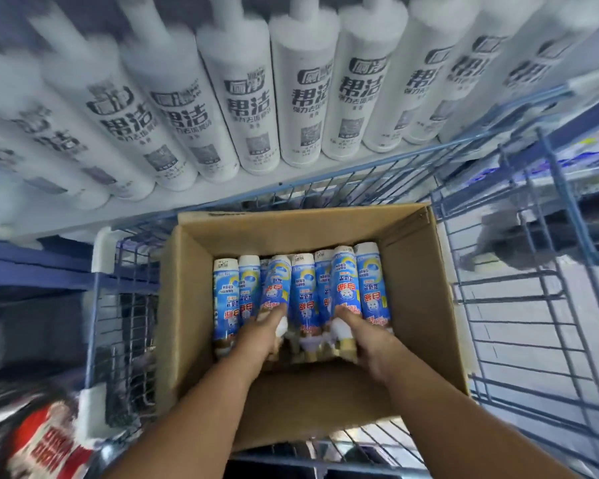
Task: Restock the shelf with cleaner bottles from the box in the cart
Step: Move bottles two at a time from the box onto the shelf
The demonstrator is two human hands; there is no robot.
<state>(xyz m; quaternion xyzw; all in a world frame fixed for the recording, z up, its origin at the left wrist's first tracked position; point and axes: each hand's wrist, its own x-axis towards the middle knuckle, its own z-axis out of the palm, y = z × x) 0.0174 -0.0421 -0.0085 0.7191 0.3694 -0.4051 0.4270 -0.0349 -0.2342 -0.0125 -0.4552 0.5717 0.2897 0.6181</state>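
Observation:
An open cardboard box [187,305] sits in a blue wire cart [519,305]. Several blue-and-white cleaner bottles [303,288] lie side by side in it, bases pointing away from me. My left hand [260,335] reaches into the box and grips one bottle [274,288] left of the middle near its neck. My right hand [367,340] grips another bottle [343,288] right of the middle, thumb across its label. The bottle necks and caps are partly hidden under both hands.
A white shelf edge [222,209] runs above the cart, carrying a row of tall white bottles [305,98] with dark lettering. Dark blue shelving [32,264] stands at the left. Red-and-white packaging [49,444] lies at the lower left. A dark shape [519,243] shows beyond the cart's right side.

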